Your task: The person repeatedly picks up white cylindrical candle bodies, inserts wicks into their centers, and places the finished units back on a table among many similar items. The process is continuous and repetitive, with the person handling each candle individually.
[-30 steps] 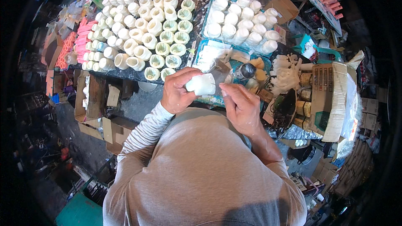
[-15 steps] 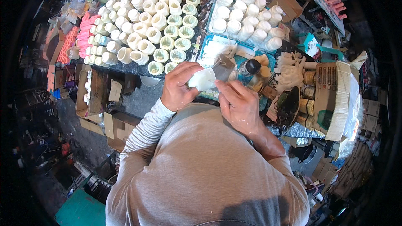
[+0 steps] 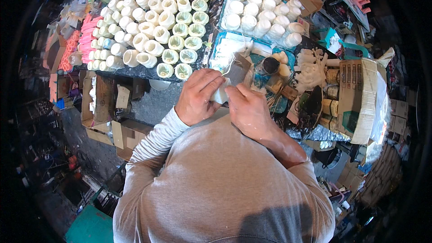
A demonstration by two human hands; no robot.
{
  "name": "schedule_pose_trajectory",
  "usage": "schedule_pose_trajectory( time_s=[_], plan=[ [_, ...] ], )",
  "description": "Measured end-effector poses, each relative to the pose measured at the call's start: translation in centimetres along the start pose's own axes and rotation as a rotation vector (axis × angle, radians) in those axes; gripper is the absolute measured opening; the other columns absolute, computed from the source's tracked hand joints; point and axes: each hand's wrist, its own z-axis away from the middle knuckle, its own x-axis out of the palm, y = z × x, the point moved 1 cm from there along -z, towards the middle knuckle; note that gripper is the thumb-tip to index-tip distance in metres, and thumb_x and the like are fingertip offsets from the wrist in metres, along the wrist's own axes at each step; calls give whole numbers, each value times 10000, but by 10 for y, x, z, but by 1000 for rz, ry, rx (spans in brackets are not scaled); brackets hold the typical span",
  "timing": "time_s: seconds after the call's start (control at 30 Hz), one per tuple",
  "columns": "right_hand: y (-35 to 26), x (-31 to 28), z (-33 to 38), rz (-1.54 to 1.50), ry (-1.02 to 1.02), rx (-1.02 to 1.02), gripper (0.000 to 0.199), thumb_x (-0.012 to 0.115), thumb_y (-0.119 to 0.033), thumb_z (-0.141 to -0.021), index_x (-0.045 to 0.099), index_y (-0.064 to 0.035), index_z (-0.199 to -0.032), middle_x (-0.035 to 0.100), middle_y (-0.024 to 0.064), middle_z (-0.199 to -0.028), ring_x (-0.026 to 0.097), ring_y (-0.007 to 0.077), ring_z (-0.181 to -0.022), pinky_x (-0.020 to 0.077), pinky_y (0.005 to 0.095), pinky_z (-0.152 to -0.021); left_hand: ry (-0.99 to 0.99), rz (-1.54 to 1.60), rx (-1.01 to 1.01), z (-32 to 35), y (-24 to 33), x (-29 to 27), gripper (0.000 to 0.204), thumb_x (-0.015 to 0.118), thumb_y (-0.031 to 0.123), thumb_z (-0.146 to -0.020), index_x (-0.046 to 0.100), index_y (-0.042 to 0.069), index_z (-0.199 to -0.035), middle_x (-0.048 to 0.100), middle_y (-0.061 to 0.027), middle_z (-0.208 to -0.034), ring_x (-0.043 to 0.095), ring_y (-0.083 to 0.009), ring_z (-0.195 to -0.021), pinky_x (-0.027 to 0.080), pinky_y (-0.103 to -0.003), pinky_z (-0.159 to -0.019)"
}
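From where I'm standing, the white piece (image 3: 220, 94) is up between both hands, right in front of the belly, on the near side of the loaded table. Left hand (image 3: 197, 98) looks clamped around it, fingers bent over the far side. Right hand (image 3: 249, 108) has its fingertips bunched against the piece's right edge; can't tell if they're pinching it or some small thing, the knuckles hide it.

Imo for this kind of edge work, I'd let the left do the steadying, only firm enough to stop it twisting, since thin walls could dent. Light, short strokes with the right, and turn the piece rather than the wrist. I'd also keep clear of the grey-brown box (image 3: 238, 69) just beyond.

Pose-wise, both elbows flare out, forearms angle inward, wrists close together. Right forearm's bare, left one's sleeved to the wrist.
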Motion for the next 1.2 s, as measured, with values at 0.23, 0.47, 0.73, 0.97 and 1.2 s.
schedule_pose_trajectory(
  time_s=[0.23,0.47,0.73,0.97,1.2],
  plan=[
    [10,-17,2,-67,42,70,272,687,34,-898,689,-6,-1167,677,189,-927,698,397,-827,560,468,-728,19,-87,-58,-2,-4,-2,690,826,-13,-510,674,-32,-1183,678,-164,-1198,648,-385,-1128,532,-496,-957],
    [19,4,1,-81,27,62,201,689,42,-886,708,-11,-1079,680,196,-848,700,400,-781,561,462,-701,-103,-121,72,-8,-3,7,650,828,12,-550,680,-15,-1182,668,-147,-1237,629,-342,-1175,478,-506,-1011],
    [25,6,-5,-106,122,140,131,736,-56,-949,723,-17,-1073,724,204,-912,722,392,-803,570,445,-706,-69,-193,7,-12,-14,2,650,803,3,-549,676,-30,-1185,663,-151,-1231,624,-360,-1180,478,-511,-1030],
    [36,25,-11,-33,64,70,98,727,-17,-917,713,-5,-1013,713,192,-889,713,389,-785,564,429,-695,-95,-109,74,-12,-18,18,561,800,-3,-622,668,-64,-1164,648,-179,-1218,612,-365,-1181,494,-494,-1028],
    [36,9,-16,-253,-46,348,346,755,-142,-917,672,33,-1203,714,216,-943,702,395,-777,560,478,-743,-156,-172,23,-16,-26,11,537,777,75,-709,641,-89,-1202,628,-215,-1234,598,-398,-1178,497,-476,-1045]
  ],
)
